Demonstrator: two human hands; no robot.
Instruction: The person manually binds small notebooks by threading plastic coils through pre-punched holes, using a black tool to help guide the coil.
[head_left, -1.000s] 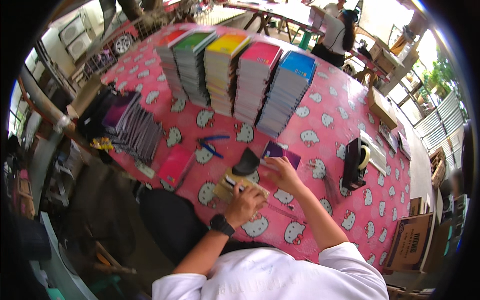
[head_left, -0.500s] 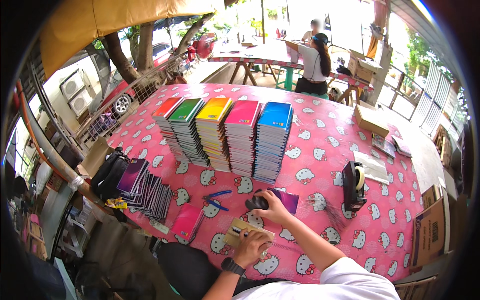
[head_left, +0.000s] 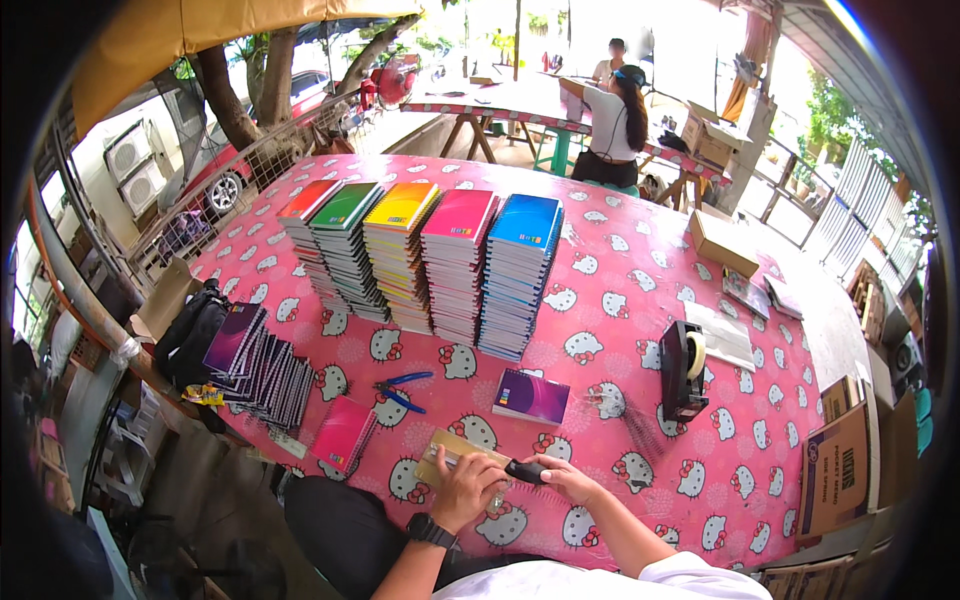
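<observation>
My left hand (head_left: 468,490), with a black watch on the wrist, presses on a flat tan card sheet (head_left: 447,452) at the near edge of the pink table (head_left: 640,250). My right hand (head_left: 572,480) grips a black-handled tool (head_left: 525,470) that points toward the sheet. A purple notebook (head_left: 532,397) lies just beyond both hands, untouched. A loose spiral wire coil (head_left: 634,428) lies to its right.
Several tall stacks of coloured spiral notebooks (head_left: 455,260) stand mid-table. Blue pliers (head_left: 402,390), a pink notebook (head_left: 343,432), a fanned row of purple notebooks (head_left: 258,360) and a black tape dispenser (head_left: 683,370) lie around. Cardboard boxes (head_left: 845,470) sit right. A person (head_left: 612,120) sits at a far table.
Both hands have drawn back from the purple notebook toward the near table edge, and the notebook now lies free. The view has tilted up to show more of the far table.
</observation>
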